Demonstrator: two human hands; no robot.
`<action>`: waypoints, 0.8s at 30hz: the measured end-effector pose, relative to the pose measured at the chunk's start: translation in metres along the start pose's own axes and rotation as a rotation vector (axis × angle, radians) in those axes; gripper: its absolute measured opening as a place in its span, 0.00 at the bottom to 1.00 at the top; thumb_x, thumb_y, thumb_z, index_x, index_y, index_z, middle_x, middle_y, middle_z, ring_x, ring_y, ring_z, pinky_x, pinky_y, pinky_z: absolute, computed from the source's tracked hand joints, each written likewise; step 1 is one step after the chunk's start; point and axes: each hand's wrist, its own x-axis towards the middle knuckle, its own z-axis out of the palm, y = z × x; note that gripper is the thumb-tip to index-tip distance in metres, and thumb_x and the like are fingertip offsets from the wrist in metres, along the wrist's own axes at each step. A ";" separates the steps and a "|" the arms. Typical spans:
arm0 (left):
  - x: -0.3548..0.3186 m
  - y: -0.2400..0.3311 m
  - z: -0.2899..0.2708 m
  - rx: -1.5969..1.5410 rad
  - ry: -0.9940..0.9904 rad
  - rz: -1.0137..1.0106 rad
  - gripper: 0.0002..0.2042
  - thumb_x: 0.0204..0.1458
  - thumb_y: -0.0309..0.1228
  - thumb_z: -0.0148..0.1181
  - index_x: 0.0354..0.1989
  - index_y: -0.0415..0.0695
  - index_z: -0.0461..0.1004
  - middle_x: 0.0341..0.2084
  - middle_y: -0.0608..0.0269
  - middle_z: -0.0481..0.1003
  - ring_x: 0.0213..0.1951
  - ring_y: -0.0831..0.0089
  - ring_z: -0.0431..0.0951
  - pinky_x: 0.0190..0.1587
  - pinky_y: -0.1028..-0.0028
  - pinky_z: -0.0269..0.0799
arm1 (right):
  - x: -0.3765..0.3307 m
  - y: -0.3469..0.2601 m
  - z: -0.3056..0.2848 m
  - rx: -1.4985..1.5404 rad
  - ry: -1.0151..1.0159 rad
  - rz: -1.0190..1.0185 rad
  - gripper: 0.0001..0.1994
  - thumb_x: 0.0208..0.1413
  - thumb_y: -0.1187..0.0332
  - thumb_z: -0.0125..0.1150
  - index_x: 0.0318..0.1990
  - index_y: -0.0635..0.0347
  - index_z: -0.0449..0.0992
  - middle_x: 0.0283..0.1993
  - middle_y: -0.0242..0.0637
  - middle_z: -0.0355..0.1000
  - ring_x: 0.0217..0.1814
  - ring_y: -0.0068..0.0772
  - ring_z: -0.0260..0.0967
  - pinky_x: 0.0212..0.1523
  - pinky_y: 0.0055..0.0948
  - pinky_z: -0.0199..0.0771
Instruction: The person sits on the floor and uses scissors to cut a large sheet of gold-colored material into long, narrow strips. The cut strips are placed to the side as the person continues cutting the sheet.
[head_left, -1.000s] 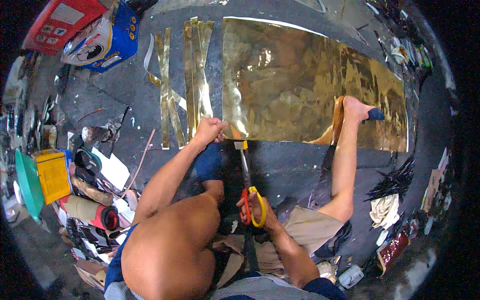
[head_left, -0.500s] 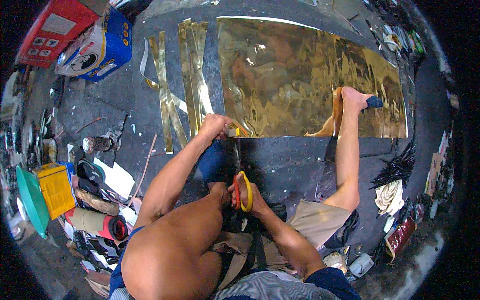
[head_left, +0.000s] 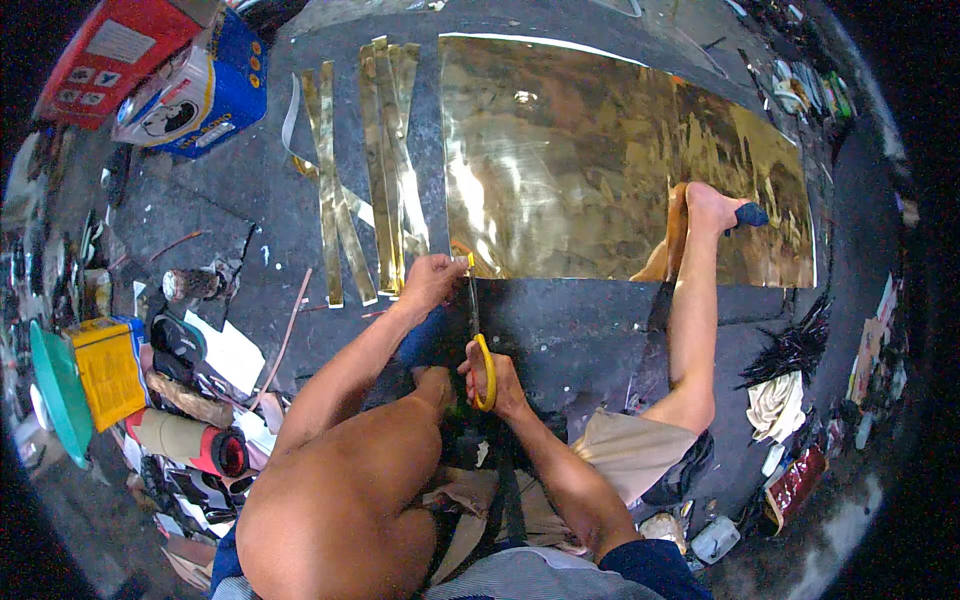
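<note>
Scissors (head_left: 486,376), one pair, are clasped in my right hand (head_left: 508,386), their blades (head_left: 475,310) pointing away to the near edge of one gold sheet (head_left: 570,160), close to its left corner. My left hand (head_left: 432,284) pinches that corner between thumb and fingers. One foot (head_left: 708,208) of mine rests on the sheet's right part. Left of the sheet lie at least five strips (head_left: 328,150), in two groups. Far left stand one red box (head_left: 120,60) and one blue box (head_left: 228,80); nearer, one yellow box (head_left: 110,375).
</note>
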 end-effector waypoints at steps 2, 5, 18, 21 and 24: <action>-0.003 0.000 -0.003 0.020 0.033 -0.008 0.16 0.52 0.39 0.60 0.19 0.40 0.71 0.12 0.67 0.67 0.15 0.79 0.67 0.17 0.76 0.60 | 0.000 -0.002 0.004 -0.007 0.002 0.009 0.39 0.50 0.30 0.42 0.26 0.68 0.71 0.15 0.31 0.63 0.14 0.23 0.64 0.15 0.24 0.65; -0.004 -0.008 -0.003 0.155 0.087 0.114 0.17 0.52 0.38 0.59 0.19 0.37 0.71 0.13 0.61 0.69 0.16 0.74 0.67 0.20 0.70 0.62 | 0.006 0.006 0.005 -0.085 0.036 -0.048 0.39 0.50 0.30 0.43 0.26 0.67 0.71 0.15 0.31 0.62 0.14 0.23 0.64 0.15 0.23 0.64; -0.009 -0.010 0.005 0.339 0.218 0.257 0.17 0.51 0.37 0.57 0.21 0.34 0.69 0.15 0.48 0.68 0.18 0.64 0.66 0.25 0.63 0.63 | 0.012 -0.013 0.006 -0.176 0.046 -0.010 0.41 0.46 0.26 0.43 0.24 0.66 0.69 0.13 0.31 0.61 0.13 0.22 0.63 0.15 0.24 0.64; -0.003 -0.019 0.005 0.275 0.206 0.268 0.17 0.52 0.37 0.57 0.21 0.34 0.68 0.15 0.50 0.68 0.19 0.66 0.66 0.25 0.65 0.63 | 0.012 -0.012 0.006 -0.189 0.058 -0.036 0.41 0.45 0.26 0.44 0.25 0.67 0.69 0.13 0.30 0.60 0.13 0.22 0.63 0.15 0.24 0.64; 0.000 -0.028 0.003 0.241 0.197 0.273 0.17 0.52 0.37 0.57 0.21 0.34 0.68 0.15 0.51 0.67 0.20 0.69 0.66 0.25 0.66 0.63 | 0.011 -0.014 0.009 -0.207 0.072 -0.048 0.42 0.45 0.26 0.43 0.24 0.67 0.69 0.13 0.30 0.59 0.13 0.23 0.62 0.14 0.24 0.64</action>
